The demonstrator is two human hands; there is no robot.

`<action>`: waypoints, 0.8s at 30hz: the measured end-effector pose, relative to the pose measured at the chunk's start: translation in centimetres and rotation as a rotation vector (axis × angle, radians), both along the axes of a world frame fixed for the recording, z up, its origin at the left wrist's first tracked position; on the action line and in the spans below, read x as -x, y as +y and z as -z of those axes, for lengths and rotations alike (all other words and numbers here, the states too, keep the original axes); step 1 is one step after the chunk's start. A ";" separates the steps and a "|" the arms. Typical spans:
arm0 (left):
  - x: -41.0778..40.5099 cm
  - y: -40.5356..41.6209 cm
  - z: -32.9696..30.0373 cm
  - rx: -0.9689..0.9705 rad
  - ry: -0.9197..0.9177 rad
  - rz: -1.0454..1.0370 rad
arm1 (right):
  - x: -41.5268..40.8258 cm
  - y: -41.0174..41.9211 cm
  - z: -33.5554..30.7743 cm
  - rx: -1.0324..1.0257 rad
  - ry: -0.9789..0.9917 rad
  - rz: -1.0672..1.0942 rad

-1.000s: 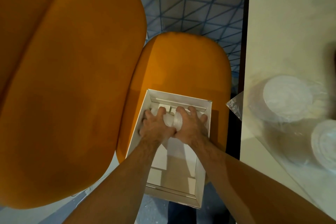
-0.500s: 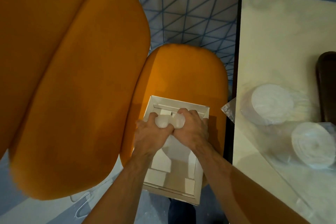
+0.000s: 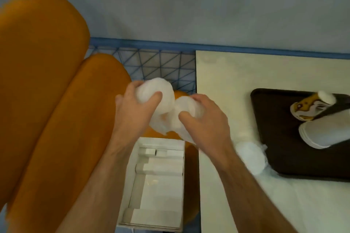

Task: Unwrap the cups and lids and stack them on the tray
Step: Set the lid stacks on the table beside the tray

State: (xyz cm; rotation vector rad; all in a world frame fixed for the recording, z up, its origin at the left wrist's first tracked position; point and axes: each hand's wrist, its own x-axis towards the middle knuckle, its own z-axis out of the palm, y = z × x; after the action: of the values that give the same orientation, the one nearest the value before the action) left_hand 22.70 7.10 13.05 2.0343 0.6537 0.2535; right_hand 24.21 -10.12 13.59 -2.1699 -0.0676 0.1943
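Box: a white cardboard box sits open on the orange seat, just left of the table's left edge. Inside are only white card pieces.
Tray: a dark tray lies at the right edge of the table. On it lie a stack of white cups on its side and a yellow and white printed cup stack, tilted. How many cups are in each stack is too blurry to tell.
Left hand: the left hand grips one wrapped white bundle, fingers curled round it.
Right hand: the right hand grips a second wrapped white bundle, fingers curled round it too.
Where the bundles are: both are up in the air above the box's far end and the seat, touching each other. I cannot tell if they are cups or lids.
On the table: one more wrapped white bundle lies against the tray's near left corner.
What changed: half a second ago both hands were down in the box, holding the bundles at its far end. Now they are lifted out and closer to the table. The view has turned, so the tray shows almost whole.
Count: two hands, three wrapped bundles, two cup stacks, one tray, one box.
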 end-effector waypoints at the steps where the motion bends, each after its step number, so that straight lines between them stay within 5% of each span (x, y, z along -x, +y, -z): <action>1: -1.6 -0.9 -0.9 -0.010 -0.026 0.029 | -1.1 -1.3 -1.1 -0.004 -0.029 0.032; 13: -16.8 -14.2 2.2 -0.084 -0.065 0.291 | -13.7 -12.8 0.0 0.094 -0.211 0.364; 24: -14.4 -14.7 8.8 -0.154 0.176 0.433 | -9.8 -14.4 6.6 0.377 -0.106 0.048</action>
State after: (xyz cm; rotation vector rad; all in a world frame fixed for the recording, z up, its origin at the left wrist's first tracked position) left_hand 37.07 -7.64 4.30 2.3051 0.2895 -0.1354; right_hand 34.04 -24.49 7.04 -2.5548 -0.0412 0.0664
